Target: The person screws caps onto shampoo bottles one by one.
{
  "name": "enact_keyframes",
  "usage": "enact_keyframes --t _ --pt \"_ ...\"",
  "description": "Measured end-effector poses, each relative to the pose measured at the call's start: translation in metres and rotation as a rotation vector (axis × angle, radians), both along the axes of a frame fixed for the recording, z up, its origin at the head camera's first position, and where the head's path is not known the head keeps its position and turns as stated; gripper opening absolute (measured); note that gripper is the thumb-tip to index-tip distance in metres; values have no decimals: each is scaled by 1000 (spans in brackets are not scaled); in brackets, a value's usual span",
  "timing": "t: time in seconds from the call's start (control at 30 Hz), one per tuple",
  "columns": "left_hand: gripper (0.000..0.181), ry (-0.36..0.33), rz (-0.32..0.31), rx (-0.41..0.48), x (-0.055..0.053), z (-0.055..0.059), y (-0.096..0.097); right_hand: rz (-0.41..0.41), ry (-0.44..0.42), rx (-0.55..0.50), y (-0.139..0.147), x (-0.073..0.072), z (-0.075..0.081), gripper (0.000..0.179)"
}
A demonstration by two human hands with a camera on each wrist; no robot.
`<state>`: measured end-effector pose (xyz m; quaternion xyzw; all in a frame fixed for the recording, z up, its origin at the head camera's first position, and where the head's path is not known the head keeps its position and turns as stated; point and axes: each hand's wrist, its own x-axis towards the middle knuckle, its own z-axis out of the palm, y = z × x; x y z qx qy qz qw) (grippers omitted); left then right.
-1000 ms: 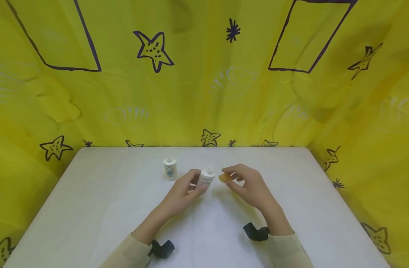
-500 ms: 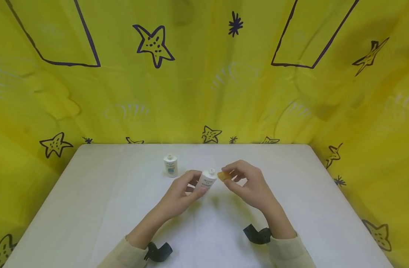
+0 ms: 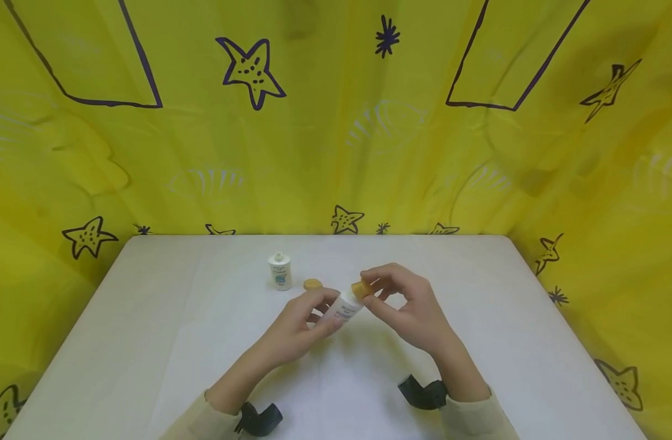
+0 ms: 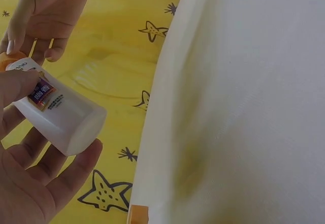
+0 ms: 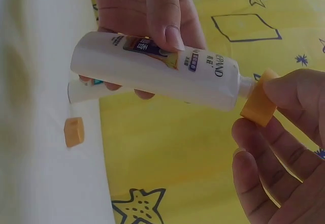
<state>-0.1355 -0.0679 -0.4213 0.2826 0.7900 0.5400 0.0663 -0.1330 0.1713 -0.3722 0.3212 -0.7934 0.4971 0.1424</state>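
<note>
My left hand (image 3: pixel 297 324) grips a white plastic bottle (image 5: pixel 157 71) round its body, tilted with its neck toward the right. Between the thumb and fingers of my right hand (image 3: pixel 404 302) is an orange cap (image 5: pixel 261 98), pinched right at the bottle's neck. Part of the narrow neck shows beside the cap in the right wrist view. The label on the bottle carries the letters "EPAND" and a dark purple patch. In the left wrist view, the bottle's flat base (image 4: pixel 87 131) faces the camera while the left fingers partly cover its sides.
A second white bottle (image 3: pixel 280 272), uncapped, stands upright on the white table (image 3: pixel 215 342), left of the hands. Another orange cap (image 3: pixel 313 284) lies on the table just beyond the left hand. Behind the table hangs a yellow curtain (image 3: pixel 314 140) with starfish drawings.
The right hand has brought the orange cap onto the bottle's neck. The held bottle has tipped further to the right and dropped slightly, and the cap on the table has come into view.
</note>
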Motion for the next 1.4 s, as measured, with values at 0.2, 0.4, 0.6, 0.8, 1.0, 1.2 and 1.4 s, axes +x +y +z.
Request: enact_keyframes --t 0.2,0.4,0.6,0.8,1.0,1.2,1.4 --pt "33 14 -8 -1 4 3 0 22 35 12 -1 1 1 29" --pt "33 35 -4 1 5 3 0 19 29 47 0 1 2 28" --pt "34 33 -7 2 5 4 -1 32 69 73 1 2 3 32" --pt "34 36 17 2 6 9 -1 28 71 90 0 3 4 36" --pt "35 33 16 -8 5 9 -2 24 74 105 0 3 4 32" --pt "35 38 25 -21 3 8 -5 22 77 138 1 3 4 38" --pt "36 33 21 -21 3 8 -5 10 70 158 0 3 5 36"
